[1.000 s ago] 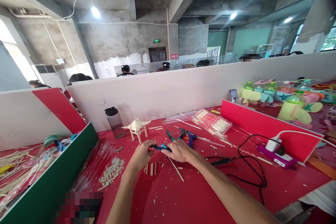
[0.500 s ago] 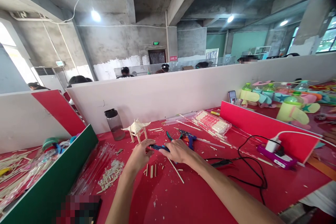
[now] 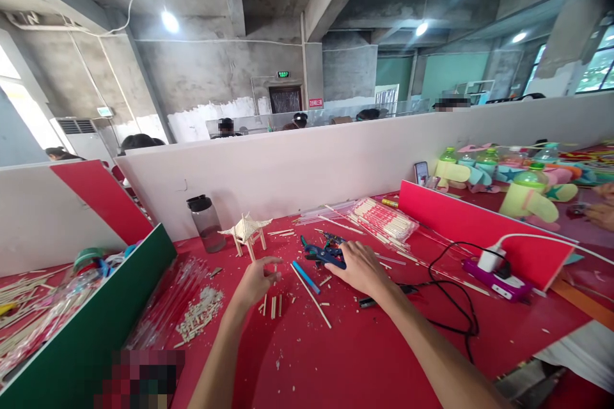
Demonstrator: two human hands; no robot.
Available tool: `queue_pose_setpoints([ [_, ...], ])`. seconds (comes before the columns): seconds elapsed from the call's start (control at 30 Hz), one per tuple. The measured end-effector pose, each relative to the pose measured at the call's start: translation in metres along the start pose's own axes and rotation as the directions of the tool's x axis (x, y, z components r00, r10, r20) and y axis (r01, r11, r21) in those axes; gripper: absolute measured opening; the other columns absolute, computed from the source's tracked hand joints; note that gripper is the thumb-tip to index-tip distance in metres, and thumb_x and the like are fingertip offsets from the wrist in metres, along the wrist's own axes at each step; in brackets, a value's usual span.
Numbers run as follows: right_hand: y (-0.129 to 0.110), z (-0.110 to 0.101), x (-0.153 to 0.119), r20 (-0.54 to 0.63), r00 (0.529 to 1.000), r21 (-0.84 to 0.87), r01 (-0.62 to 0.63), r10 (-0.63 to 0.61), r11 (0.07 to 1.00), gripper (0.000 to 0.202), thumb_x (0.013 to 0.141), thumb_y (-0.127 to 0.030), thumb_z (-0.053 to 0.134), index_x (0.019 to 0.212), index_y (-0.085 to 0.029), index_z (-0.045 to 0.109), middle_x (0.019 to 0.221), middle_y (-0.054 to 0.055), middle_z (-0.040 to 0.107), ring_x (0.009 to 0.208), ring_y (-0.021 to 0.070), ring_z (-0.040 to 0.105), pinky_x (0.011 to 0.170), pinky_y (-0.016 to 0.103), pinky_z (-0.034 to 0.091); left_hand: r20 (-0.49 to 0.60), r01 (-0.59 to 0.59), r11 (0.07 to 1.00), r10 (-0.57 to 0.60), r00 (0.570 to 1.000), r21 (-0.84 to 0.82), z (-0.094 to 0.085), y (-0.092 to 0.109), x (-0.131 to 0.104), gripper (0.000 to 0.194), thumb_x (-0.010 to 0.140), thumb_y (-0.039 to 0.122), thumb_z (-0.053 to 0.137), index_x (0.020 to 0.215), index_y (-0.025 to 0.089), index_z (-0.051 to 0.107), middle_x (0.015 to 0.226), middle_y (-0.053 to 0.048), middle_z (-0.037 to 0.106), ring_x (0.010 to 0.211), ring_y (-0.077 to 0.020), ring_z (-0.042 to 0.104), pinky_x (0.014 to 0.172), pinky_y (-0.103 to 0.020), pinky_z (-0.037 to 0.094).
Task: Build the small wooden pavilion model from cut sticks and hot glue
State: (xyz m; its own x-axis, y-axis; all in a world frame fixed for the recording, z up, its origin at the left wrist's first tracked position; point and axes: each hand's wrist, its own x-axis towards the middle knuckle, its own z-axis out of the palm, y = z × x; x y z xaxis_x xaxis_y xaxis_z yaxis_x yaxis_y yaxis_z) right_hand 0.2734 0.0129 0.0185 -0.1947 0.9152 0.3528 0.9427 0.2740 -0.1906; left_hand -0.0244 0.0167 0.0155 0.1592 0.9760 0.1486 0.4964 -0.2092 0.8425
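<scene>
My right hand [image 3: 361, 266] is closed on dark blue pliers [image 3: 326, 255], low over the table by other tools; their tips are hard to make out. My left hand [image 3: 256, 282] is near the small stick pavilion [image 3: 247, 233], with thumb and fingers apart and nothing visible between them. Between my hands lie a blue pen [image 3: 306, 277] and a thin wooden stick [image 3: 314, 299]. Several short cut sticks [image 3: 273, 307] rest just right of my left wrist. The pavilion stands upright on legs under a curved roof.
A dark bottle [image 3: 206, 223] stands by the white partition [image 3: 288, 172]. Left are a pile of stick offcuts [image 3: 201, 316] and a green divider [image 3: 96, 326]. Packed sticks [image 3: 384, 220], black cable [image 3: 432, 262] and a purple power strip [image 3: 499, 281] lie right. Another person's hand [image 3: 599, 211] shows far right.
My right hand has moved right with the pliers, away from my left hand. The left hand has let go of them and its fingers have parted. The blue pen now shows on the table.
</scene>
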Motion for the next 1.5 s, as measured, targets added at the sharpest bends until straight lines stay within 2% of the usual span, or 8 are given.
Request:
queue_pose_setpoints([
  [0.23,0.028,0.012,0.004,0.004,1.000,-0.036,0.020,-0.019,0.999,0.047,0.079,-0.049,0.067,0.109,-0.013,0.062,0.107,0.016,0.062,0.104,0.0330,0.055,0.089,0.041,0.041,0.035,-0.075,0.937,0.067,0.997,0.342,0.015,-0.012,0.001,0.041,0.078,0.014,0.054,0.114,0.019,0.072,0.101,-0.010,0.077,0.082,-0.0231,0.071,0.075,-0.028,0.050],
  [0.4,0.034,0.020,0.007,-0.001,0.997,0.077,0.073,-0.074,0.994,0.048,0.079,-0.045,0.068,0.116,-0.015,0.061,0.112,0.015,0.060,0.110,0.0313,0.054,0.094,0.040,0.041,-0.039,-0.042,0.885,0.068,0.997,0.463,0.005,-0.008,0.000,0.050,0.081,0.010,0.056,0.129,0.022,0.061,0.125,-0.010,0.069,0.093,-0.0204,0.071,0.082,-0.026,0.048],
  [0.6,0.043,0.030,0.010,-0.021,0.993,0.180,0.118,-0.116,0.976,0.050,0.084,-0.042,0.066,0.127,-0.018,0.058,0.120,0.014,0.061,0.118,0.0299,0.055,0.101,0.040,0.041,-0.172,0.207,0.754,-0.126,0.977,0.623,-0.018,0.000,-0.002,0.028,0.085,0.017,0.060,0.112,0.021,0.065,0.101,-0.007,0.076,0.095,-0.0218,0.070,0.073,-0.025,0.044],
  [0.87,0.030,0.020,0.011,-0.185,0.973,0.225,0.180,-0.140,0.958,0.030,0.092,-0.035,0.057,0.116,-0.019,0.063,0.117,0.012,0.063,0.112,0.0277,0.058,0.100,0.042,0.043,-0.184,0.259,0.740,-0.183,0.966,0.621,0.000,-0.011,-0.004,0.009,0.081,0.021,0.065,0.087,0.021,0.071,0.094,-0.011,0.076,0.094,-0.0281,0.070,0.073,-0.029,0.043],
  [1.07,-0.007,0.004,0.008,-0.255,0.951,0.427,0.272,-0.174,0.862,0.018,0.095,-0.024,0.047,0.099,-0.020,0.065,0.103,0.008,0.067,0.102,0.0224,0.062,0.094,0.037,0.048,-0.159,0.176,0.859,-0.112,0.981,0.481,-0.002,-0.010,-0.002,0.007,0.079,0.024,0.065,0.077,0.020,0.070,0.083,-0.008,0.075,0.086,-0.0259,0.070,0.072,-0.028,0.044],
  [1.27,-0.061,0.016,0.016,-0.008,0.982,0.818,0.114,-0.188,0.563,0.025,0.088,-0.025,0.059,0.112,-0.020,0.064,0.096,0.006,0.073,0.081,0.0178,0.070,0.074,0.029,0.055,-0.066,-0.005,0.994,0.012,0.998,0.105,0.004,0.010,0.004,0.038,0.080,0.049,0.065,0.093,0.014,0.071,0.084,-0.008,0.075,0.077,-0.0200,0.068,0.067,-0.025,0.049],
  [1.4,-0.087,0.030,0.025,-0.020,0.979,0.873,0.116,-0.202,0.474,0.042,0.082,-0.018,0.064,0.124,-0.019,0.063,0.100,0.006,0.075,0.082,0.0194,0.072,0.078,0.033,0.057,-0.066,-0.045,0.945,0.025,0.998,-0.324,0.011,0.020,0.002,0.050,0.066,0.054,0.079,0.090,0.012,0.069,0.074,-0.006,0.073,0.068,-0.0171,0.066,0.065,-0.026,0.050],
  [1.5,-0.095,0.040,0.023,-0.053,0.980,0.885,0.135,-0.191,0.445,0.050,0.079,-0.017,0.067,0.129,-0.019,0.062,0.105,0.008,0.075,0.087,0.0214,0.072,0.081,0.035,0.058,-0.065,-0.006,0.906,-0.024,0.998,-0.424,0.016,0.022,-0.001,0.049,0.064,0.052,0.082,0.088,0.013,0.067,0.073,-0.005,0.072,0.068,-0.0170,0.067,0.067,-0.026,0.051],
])
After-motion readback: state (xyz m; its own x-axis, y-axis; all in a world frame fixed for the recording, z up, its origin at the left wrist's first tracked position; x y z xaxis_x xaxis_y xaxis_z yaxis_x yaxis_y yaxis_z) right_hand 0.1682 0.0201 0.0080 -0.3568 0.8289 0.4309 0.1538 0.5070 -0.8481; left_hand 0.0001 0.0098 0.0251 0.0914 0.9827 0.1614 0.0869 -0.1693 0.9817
